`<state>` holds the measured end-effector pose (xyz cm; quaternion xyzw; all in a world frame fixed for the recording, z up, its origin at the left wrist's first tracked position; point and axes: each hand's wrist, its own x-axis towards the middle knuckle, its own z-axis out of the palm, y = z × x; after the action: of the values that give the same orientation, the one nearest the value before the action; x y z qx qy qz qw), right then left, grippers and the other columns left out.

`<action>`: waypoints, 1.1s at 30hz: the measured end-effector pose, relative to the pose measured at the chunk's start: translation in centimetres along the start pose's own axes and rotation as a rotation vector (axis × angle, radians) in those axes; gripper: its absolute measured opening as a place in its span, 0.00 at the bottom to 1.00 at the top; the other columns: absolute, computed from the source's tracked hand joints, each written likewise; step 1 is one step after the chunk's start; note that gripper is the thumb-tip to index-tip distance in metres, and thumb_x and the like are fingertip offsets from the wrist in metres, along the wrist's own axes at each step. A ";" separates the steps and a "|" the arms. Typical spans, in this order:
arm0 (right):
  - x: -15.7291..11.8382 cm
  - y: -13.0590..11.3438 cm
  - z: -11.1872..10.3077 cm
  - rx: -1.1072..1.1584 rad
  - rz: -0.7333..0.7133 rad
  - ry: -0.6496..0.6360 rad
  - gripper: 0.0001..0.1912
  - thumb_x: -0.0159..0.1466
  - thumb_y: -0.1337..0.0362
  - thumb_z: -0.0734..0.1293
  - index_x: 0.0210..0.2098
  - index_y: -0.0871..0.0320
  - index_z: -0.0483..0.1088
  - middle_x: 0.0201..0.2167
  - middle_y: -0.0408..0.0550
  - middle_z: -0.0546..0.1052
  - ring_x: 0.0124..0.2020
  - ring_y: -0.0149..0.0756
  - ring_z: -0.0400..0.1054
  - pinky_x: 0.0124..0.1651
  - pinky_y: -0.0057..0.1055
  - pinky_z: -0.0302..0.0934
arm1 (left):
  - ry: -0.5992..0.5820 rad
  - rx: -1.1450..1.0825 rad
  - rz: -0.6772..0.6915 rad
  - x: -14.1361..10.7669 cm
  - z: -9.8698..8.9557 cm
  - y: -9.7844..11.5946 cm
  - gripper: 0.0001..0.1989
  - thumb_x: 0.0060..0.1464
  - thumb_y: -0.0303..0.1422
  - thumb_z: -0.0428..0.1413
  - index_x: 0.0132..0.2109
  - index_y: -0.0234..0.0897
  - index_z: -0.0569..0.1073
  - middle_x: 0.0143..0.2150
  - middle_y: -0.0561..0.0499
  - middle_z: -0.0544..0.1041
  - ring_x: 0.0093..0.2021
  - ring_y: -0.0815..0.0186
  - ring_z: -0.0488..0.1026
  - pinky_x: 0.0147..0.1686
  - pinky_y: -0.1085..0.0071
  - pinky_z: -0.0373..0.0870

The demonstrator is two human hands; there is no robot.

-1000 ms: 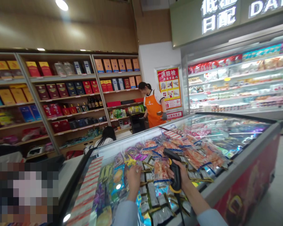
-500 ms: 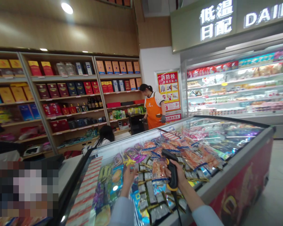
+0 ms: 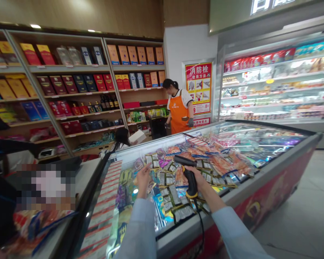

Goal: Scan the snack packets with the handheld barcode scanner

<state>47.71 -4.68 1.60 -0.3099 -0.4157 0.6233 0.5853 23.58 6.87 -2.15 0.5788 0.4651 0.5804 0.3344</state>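
The right hand is gripping a black handheld barcode scanner with a yellow collar, fingers clamped round its handle above a glass-topped chest freezer, while the left hand, fingers together, is hovering just beside it over foil snack packets.

Wooden shelves meet a white wall beside a refrigerated case.
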 end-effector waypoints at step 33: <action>0.6 -0.9 1.7 -0.142 -0.018 0.184 0.16 0.49 0.52 0.72 0.26 0.58 0.67 0.12 0.39 0.69 0.11 0.27 0.59 0.13 0.24 0.54 | 0.103 0.057 0.196 -0.8 0.4 2.3 0.19 0.53 0.41 0.52 0.45 0.37 0.80 0.44 0.45 0.81 0.45 0.58 0.77 0.49 0.63 0.70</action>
<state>46.58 -4.35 3.23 -0.4029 -0.4060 0.5561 0.6030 24.43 5.42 -0.32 0.6001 0.4391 0.6258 0.2354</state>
